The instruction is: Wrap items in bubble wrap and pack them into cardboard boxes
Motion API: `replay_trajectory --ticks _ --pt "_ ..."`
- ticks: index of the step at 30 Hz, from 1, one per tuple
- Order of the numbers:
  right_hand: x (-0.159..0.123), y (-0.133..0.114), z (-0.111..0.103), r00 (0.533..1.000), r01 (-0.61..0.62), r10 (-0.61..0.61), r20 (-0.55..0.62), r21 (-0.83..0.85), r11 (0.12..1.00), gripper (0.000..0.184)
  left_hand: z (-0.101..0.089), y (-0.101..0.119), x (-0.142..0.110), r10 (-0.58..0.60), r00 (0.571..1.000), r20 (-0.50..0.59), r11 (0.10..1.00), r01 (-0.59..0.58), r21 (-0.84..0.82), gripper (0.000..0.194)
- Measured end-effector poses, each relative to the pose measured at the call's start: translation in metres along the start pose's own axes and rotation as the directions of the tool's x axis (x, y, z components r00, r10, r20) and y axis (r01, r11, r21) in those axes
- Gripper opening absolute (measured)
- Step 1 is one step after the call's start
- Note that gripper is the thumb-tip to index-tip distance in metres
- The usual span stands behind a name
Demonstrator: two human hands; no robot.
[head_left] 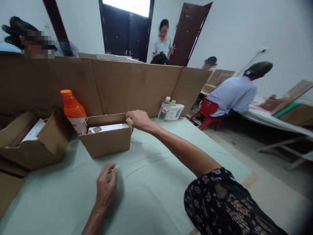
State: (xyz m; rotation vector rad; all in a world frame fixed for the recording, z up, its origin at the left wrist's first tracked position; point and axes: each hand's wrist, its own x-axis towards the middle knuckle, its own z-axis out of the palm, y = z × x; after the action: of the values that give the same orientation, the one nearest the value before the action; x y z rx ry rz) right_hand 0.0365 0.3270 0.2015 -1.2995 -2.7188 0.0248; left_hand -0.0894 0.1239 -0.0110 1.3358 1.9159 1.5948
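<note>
Cardboard box (106,143) | right fingers (130,117) gripping its right end | left fingers (107,167) apart

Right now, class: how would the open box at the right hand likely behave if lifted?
The box looks stiff: its cardboard walls stand straight. Its rim may flex where the right hand holds one end. The white item inside could slide if tilted, since nothing covers it.

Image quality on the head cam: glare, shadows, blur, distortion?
Head view: window above the dark double doors blown out to white; soft shadows beside the left hand and under the small open cardboard box; strong wide-angle tilt, with the brown door leaning; dark vignette at the right edge; faces pixelated; fine label print unreadable.
</note>
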Motion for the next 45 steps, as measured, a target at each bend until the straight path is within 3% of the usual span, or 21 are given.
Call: replay_trajectory --ticks 3,6,8,10,14,17,20,22,25,30,32,35,37,41,45 --pt "-0.04 0.035 0.017 0.977 -0.002 0.046 -0.21 0.208 0.978 0.025 -0.033 0.014 0.017 -0.06 0.961 -0.27 0.995 0.079 0.06 0.05" --pt "-0.068 0.058 0.058 0.973 0.01 0.086 -0.213 0.415 0.91 0.027 -0.061 0.013 0.051 -0.084 0.905 -0.418 0.996 0.076 -0.036 0.07" --pt "-0.069 0.055 0.088 0.984 0.025 0.068 -0.165 0.504 0.863 0.046 -0.067 0.006 0.078 -0.119 0.906 -0.406 0.985 0.058 -0.159 0.081" --pt "-0.058 0.04 0.109 0.991 0.057 0.02 -0.13 0.565 0.823 0.059 -0.062 0.0 0.101 -0.161 0.92 -0.357 0.963 0.067 -0.261 0.08" --pt "-0.035 0.017 0.115 0.994 0.027 0.043 -0.105 0.59 0.807 0.037 -0.029 0.003 0.119 -0.184 0.937 -0.298 0.947 0.087 -0.31 0.055" --pt "-0.054 0.036 0.109 0.981 -0.05 0.147 -0.126 0.569 0.821 0.024 0.002 0.02 0.099 -0.165 0.958 -0.236 0.946 0.086 -0.312 0.048" --pt "-0.103 0.075 0.106 0.954 -0.076 0.223 -0.201 0.558 0.826 0.019 0.03 0.045 0.062 -0.149 0.985 -0.085 0.935 0.113 -0.335 0.049" --pt "-0.141 0.09 0.106 0.921 -0.044 0.25 -0.3 0.555 0.831 0.014 0.035 0.058 0.034 -0.166 0.986 0.026 0.924 0.165 -0.344 0.052" --pt "-0.183 0.077 0.107 0.887 0.067 0.208 -0.413 0.559 0.826 0.015 0.014 0.067 -0.002 -0.234 0.97 0.068 0.914 0.243 -0.326 0.059" --pt "-0.2 0.008 0.117 0.914 0.266 -0.014 -0.405 0.575 0.774 0.034 -0.06 0.062 -0.037 -0.31 0.934 -0.178 0.936 0.268 -0.226 0.066" --pt "-0.203 -0.006 0.122 0.921 0.334 -0.112 -0.374 0.605 0.723 0.04 -0.081 0.063 -0.047 -0.329 0.913 -0.24 0.939 0.289 -0.188 0.067" --pt "-0.205 0.0 0.133 0.914 0.39 -0.184 -0.361 0.661 0.641 0.052 -0.093 0.063 -0.056 -0.332 0.901 -0.279 0.941 0.294 -0.168 0.066" --pt "-0.2 0.015 0.141 0.918 0.389 -0.193 -0.345 0.697 0.603 0.071 -0.094 0.06 -0.057 -0.332 0.899 -0.286 0.942 0.298 -0.156 0.065" --pt "-0.17 0.04 0.158 0.944 0.32 -0.242 -0.223 0.793 0.519 0.123 -0.097 0.049 -0.053 -0.386 0.885 -0.261 0.922 0.375 -0.095 0.066" --pt "-0.142 0.039 0.164 0.925 0.301 -0.35 -0.147 0.847 0.439 0.147 -0.102 0.024 -0.056 -0.416 0.879 -0.234 0.901 0.433 0.022 0.063"
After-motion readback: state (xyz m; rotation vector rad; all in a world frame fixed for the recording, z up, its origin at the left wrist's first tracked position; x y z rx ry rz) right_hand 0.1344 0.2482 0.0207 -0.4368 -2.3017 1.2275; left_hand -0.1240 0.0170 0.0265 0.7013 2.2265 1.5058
